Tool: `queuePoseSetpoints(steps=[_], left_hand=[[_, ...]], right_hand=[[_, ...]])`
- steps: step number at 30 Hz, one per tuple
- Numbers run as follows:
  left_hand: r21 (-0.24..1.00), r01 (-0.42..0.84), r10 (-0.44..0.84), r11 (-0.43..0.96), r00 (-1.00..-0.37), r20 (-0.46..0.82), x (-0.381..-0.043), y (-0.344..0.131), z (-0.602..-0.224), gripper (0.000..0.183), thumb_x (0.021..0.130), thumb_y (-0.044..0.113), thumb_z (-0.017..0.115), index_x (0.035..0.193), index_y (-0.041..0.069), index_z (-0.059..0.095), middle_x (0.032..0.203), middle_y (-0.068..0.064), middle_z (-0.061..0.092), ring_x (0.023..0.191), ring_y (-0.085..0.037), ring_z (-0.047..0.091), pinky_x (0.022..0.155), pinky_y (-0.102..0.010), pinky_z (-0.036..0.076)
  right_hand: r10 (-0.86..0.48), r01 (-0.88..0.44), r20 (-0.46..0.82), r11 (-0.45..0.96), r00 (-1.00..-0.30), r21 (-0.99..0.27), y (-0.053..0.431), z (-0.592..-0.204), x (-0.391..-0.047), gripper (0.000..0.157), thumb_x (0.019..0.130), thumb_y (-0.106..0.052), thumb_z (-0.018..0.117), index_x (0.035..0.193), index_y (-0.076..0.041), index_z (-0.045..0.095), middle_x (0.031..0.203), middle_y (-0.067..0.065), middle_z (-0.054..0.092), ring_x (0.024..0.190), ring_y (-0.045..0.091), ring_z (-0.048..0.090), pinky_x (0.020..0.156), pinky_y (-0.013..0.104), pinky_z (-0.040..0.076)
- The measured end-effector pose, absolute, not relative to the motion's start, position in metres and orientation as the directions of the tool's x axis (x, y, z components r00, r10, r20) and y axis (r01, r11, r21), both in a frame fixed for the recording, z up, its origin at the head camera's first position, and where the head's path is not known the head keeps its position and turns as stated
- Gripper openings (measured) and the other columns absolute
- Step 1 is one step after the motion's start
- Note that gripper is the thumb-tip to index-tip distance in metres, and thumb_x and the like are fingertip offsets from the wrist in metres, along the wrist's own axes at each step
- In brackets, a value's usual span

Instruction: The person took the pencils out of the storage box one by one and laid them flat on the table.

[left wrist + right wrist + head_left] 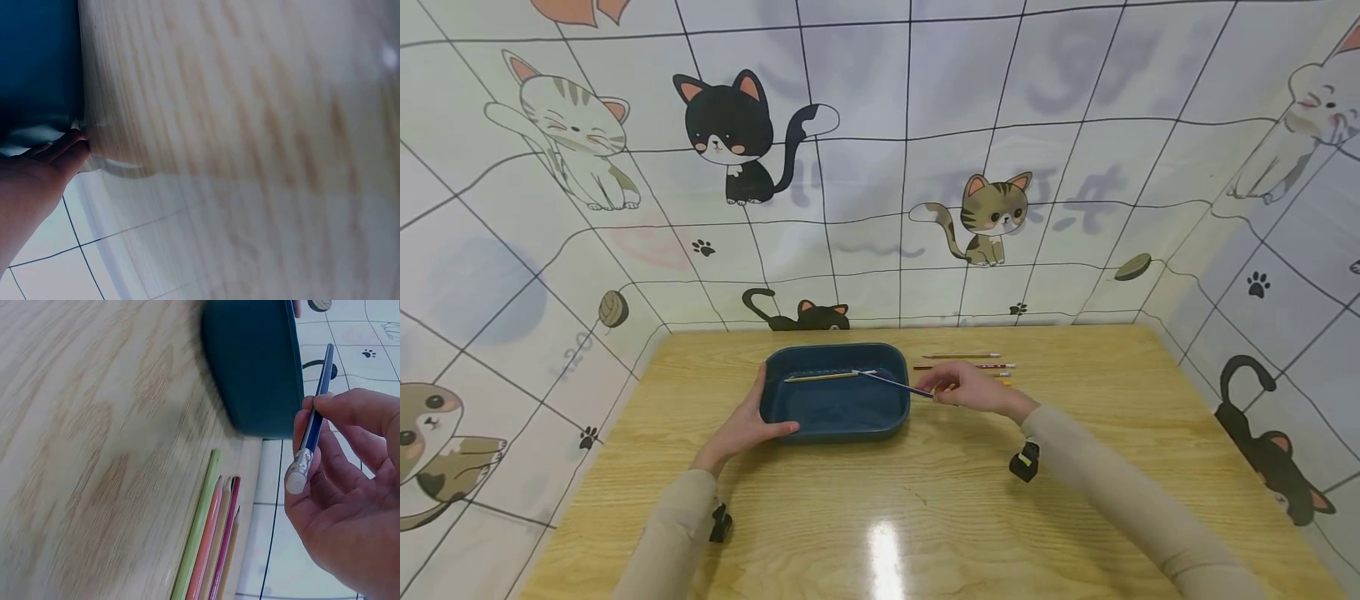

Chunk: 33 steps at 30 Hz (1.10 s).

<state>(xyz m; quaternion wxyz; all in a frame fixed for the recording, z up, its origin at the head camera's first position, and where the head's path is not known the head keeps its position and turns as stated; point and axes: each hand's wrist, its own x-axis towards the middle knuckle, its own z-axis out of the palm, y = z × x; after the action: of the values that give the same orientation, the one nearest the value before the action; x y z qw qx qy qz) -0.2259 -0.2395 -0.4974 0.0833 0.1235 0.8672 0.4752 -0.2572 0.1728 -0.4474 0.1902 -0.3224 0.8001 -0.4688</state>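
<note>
A dark blue plastic tray (pixel 842 412) sits on the table with its long side toward me. My left hand (pixel 747 427) holds its left end, thumb at the front rim and fingers along the left wall. My right hand (pixel 964 387) pinches a dark blue pencil (pixel 315 428) with a silver ferrule and white eraser. The pencil's far end reaches over the tray's right rim, above the inside. A yellow pencil (pixel 816 378) lies in the tray toward the back; a second thin piece beside it is hard to make out.
Several pencils lie side by side right of the tray, among them a green one (pixel 199 525), a pink one (pixel 206 540) and a dark red one (pixel 226 540). A cat-patterned cloth wall (pixel 865 183) rises behind the wooden table (pixel 850 508).
</note>
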Motion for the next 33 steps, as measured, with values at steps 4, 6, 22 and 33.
queuePoseSetpoints(steps=[4, 6, 22, 33], left_hand=[[0.839, 0.135, 0.292, 0.528, -0.956, -0.031, -0.225, -0.24, -0.497, 0.123, 0.076, 0.025, 0.083, 0.153, 0.005, -0.01, 0.159, -0.021, -0.007, 0.143, -0.041, 0.002, 0.111, -0.058, 0.011], [0.841, 0.135, 0.293, 0.525, -0.956, -0.03, -0.224, -0.239, -0.494, 0.121, 0.077, 0.022, 0.083, 0.153, 0.004, -0.01, 0.158, -0.021, -0.007, 0.143, -0.041, 0.002, 0.111, -0.058, 0.011], [0.872, 0.114, 0.316, 0.477, -0.948, -0.049, -0.208, -0.226, -0.458, 0.117, 0.078, 0.014, 0.081, 0.15, -0.005, -0.009, 0.156, -0.028, -0.008, 0.141, -0.046, 0.0, 0.109, -0.061, 0.009], [0.867, 0.109, 0.309, 0.485, -0.949, -0.053, -0.209, -0.227, -0.461, 0.117, 0.078, 0.014, 0.081, 0.151, -0.004, -0.009, 0.156, -0.027, -0.008, 0.141, -0.046, 0.0, 0.11, -0.061, 0.009]], right_hand=[[-0.674, -0.324, -0.017, 0.377, -0.738, -0.868, 0.184, -0.447, -0.254, 0.026, 0.093, 0.002, 0.058, 0.118, 0.003, 0.064, 0.114, 0.014, 0.065, 0.099, 0.031, 0.06, 0.082, 0.035, 0.049], [-0.663, -0.318, -0.023, 0.389, -0.748, -0.865, 0.19, -0.447, -0.253, 0.026, 0.093, 0.002, 0.057, 0.118, 0.002, 0.065, 0.115, 0.014, 0.065, 0.1, 0.032, 0.06, 0.081, 0.035, 0.049], [-0.565, -0.365, 0.033, 0.487, -0.825, -0.793, 0.234, -0.462, -0.248, 0.023, 0.091, 0.007, 0.058, 0.111, 0.0, 0.069, 0.108, 0.013, 0.067, 0.099, 0.029, 0.061, 0.083, 0.041, 0.049], [-0.522, -0.382, 0.068, 0.523, -0.85, -0.762, 0.254, -0.474, -0.248, 0.023, 0.088, 0.009, 0.059, 0.107, 0.002, 0.069, 0.104, 0.012, 0.068, 0.097, 0.028, 0.062, 0.081, 0.038, 0.05]])
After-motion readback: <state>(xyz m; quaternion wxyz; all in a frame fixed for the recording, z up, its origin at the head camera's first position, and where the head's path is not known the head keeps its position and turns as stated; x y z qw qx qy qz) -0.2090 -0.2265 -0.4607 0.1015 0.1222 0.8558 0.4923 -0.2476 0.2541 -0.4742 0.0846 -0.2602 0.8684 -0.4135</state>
